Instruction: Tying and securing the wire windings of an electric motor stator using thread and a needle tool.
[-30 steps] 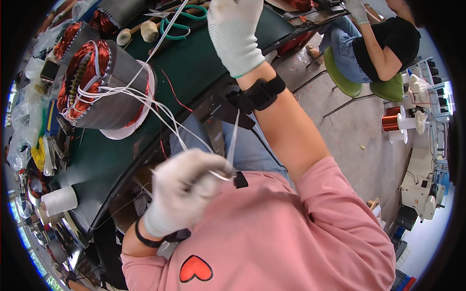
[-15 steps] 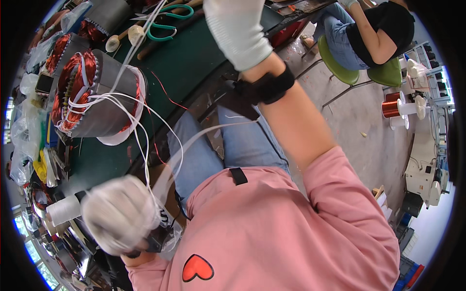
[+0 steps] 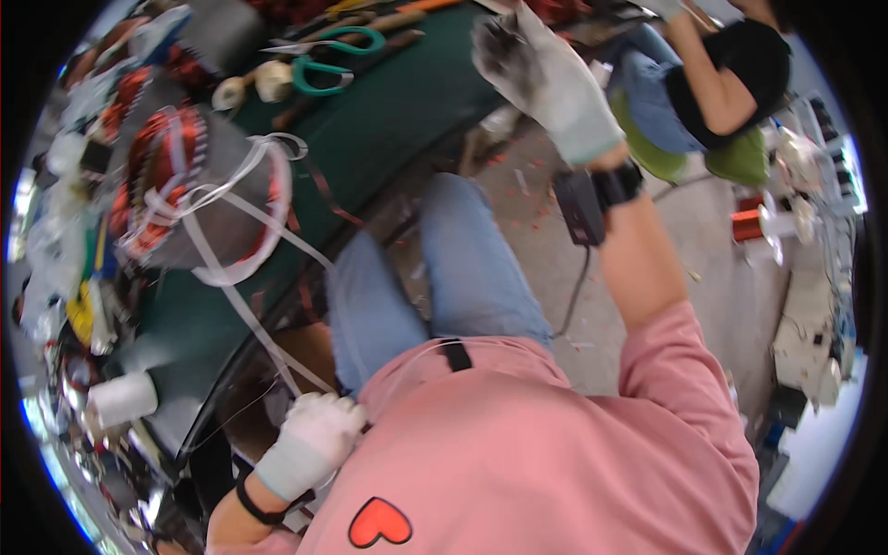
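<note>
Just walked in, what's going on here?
Gloved person at a green bench. The left hand is closed on white cord running from a copper-wound cylinder on the bench. The right hand is stretched out near the bench edge; can't tell if it holds anything.

Table [image 3: 398, 120] across left half of frame; runs from upper centre down to lower left. On it, upper left, stator [image 3: 220, 157]; above that, scissors [image 3: 319, 44], toward top edge. Cord [image 3: 248, 314] across stator, then down to left hand [image 3: 319, 433], lower left of centre. Thread spool [image 3: 123, 398] below stator, lower left. Right hand [image 3: 546, 79] near top, right of scissors. Upper right, co-worker [image 3: 726, 83] on chair [image 3: 647, 148]; wire spool [image 3: 747, 225] below, toward right rim.
</note>
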